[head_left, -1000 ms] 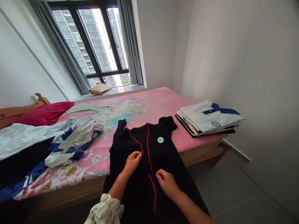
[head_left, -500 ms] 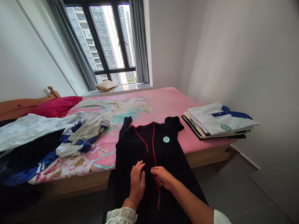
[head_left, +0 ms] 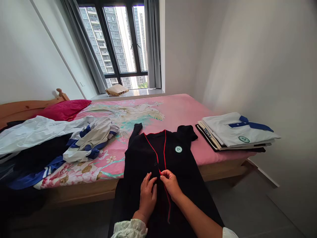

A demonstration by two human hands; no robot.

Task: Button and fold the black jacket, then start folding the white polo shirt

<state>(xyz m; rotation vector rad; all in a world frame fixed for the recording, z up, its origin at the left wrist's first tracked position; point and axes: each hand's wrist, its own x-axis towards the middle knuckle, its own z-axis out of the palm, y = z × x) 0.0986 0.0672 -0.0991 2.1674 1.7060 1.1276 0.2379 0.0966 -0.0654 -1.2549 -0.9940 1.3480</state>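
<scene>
From where I stand, the black cardigan (head_left: 141, 155) lies front up, its upper part on the pink sheet (head_left: 183, 105) and its lower part hanging over the bed's edge towards the person. The knit looks matte and soft, with narrow red trim (head_left: 165, 152) down both front edges and a round green-and-white badge (head_left: 178, 149) on the chest. The left hand (head_left: 148, 195) rests on the dark cloth with its fingers loosely apart, a crinkled pale cuff (head_left: 130, 228) at the wrist. The right hand (head_left: 172, 186) has thumb and forefinger pinched together on the red-trimmed edge.

To the right sits a flat, squared pile of folded clothes, topped by a white polo shirt (head_left: 220, 129) with a blue collar. To the left, a rumpled white cloth (head_left: 44, 130) and a creased pale-and-blue garment (head_left: 95, 132) slump in soft folds, near a shiny crimson pillow (head_left: 66, 109) against the smooth wooden headboard (head_left: 27, 107).

Half a second ago the right hand was lower on the trim and the two red edges stood apart at chest level; now they come together at its fingertips. The left hand is in much the same place, its fingers a little more bent. The pile and the rumpled clothes are unchanged.
</scene>
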